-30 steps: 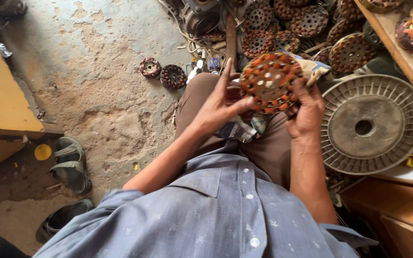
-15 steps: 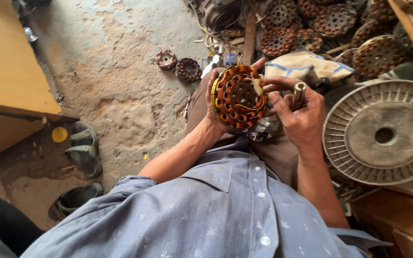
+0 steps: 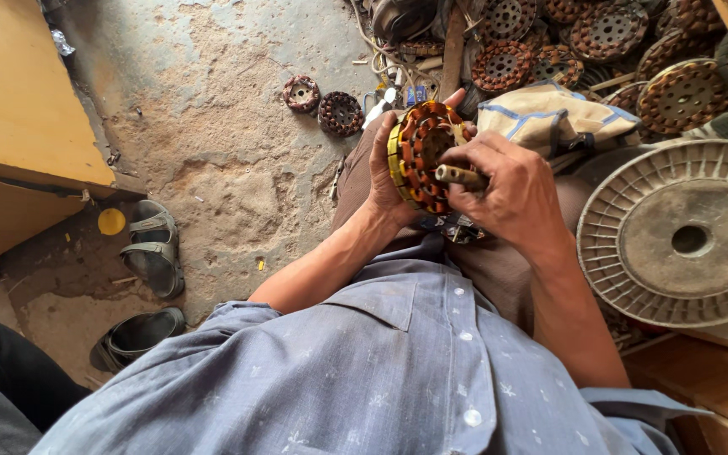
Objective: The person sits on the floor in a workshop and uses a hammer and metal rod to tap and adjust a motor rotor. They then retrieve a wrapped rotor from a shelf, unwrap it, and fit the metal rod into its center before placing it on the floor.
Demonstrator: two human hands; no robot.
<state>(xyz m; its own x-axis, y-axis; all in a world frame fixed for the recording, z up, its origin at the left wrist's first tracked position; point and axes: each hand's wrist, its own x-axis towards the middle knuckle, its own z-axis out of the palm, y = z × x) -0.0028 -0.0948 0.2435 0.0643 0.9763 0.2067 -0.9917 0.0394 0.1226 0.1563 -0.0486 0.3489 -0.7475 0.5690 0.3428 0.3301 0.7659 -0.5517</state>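
1. Head view: wound stator (image 3: 421,156), a copper-coiled ring with a yellow rim band, sits over the person's lap, held on edge between both hands.
2. Change: a second ago it lay face-up toward the camera; now it is tipped on edge, rim toward the camera. Reads as turned to work the rim or bore, not the face.
3. Orientation: disc axis runs roughly left-right; open face points toward the right hand.
4. Left hand (image 3: 385,173): fingers wrapped round the far rim, palm backing the yellow side, holding the stator.
5. Right hand (image 3: 511,190): fingers closed on a short metal rod (image 3: 458,175), tip at the stator's centre.
6. Around: large ribbed grey disc (image 3: 684,236) to the right, folded cloth bag (image 3: 549,118) just beyond, pile of similar stators (image 3: 600,34) on the floor, sandals (image 3: 152,244) far left.
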